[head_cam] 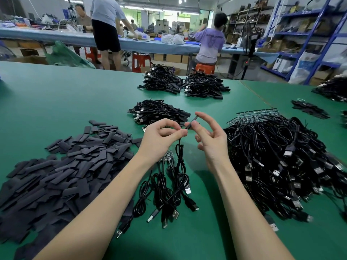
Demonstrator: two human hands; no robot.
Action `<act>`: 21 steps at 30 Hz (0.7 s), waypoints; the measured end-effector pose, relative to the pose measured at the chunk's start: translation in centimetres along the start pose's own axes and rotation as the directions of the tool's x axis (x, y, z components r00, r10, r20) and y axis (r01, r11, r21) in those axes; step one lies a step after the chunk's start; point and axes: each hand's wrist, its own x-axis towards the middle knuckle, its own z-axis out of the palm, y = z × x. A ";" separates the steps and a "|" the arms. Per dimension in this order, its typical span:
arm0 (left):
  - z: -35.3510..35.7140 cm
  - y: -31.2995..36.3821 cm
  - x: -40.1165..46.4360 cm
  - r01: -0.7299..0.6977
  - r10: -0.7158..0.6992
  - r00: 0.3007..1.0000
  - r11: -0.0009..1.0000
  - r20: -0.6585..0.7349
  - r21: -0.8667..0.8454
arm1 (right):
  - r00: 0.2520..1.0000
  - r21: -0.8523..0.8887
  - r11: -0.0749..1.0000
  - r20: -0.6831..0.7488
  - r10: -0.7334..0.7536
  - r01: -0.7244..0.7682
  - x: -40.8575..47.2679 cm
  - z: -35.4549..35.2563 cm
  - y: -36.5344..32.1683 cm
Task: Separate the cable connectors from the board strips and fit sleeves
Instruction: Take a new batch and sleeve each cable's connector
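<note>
Green mat table (pixel 75 94), head view only. My left hand (pixel 161 136) pinches a black cable (pixel 180 156) between thumb and forefinger, just under its top end; the cable hangs down to a small bunch of cables (pixel 165 196) lying on the table between my forearms. My right hand (pixel 210 136) pinches a black sleeve (pixel 191 122) between thumb and forefinger, other fingers loosely spread; the sleeve is tilted and meets the cable end at my left fingertips. A pile of flat black sleeves (pixel 62 166) lies to my left. A big heap of cables (pixel 277 162) with green board strips (pixel 255 114) at its far edge is on my right. Three sleeved-cable piles (pixel 159 111) sit beyond my hands.
</note>
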 end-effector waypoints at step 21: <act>0.3 0.2 -0.1 0.160 -0.236 0.957 0.913 0.167 0.375 | 0.956 0.142 0.988 -0.277 0.093 -0.055 0.8 0.1 -0.3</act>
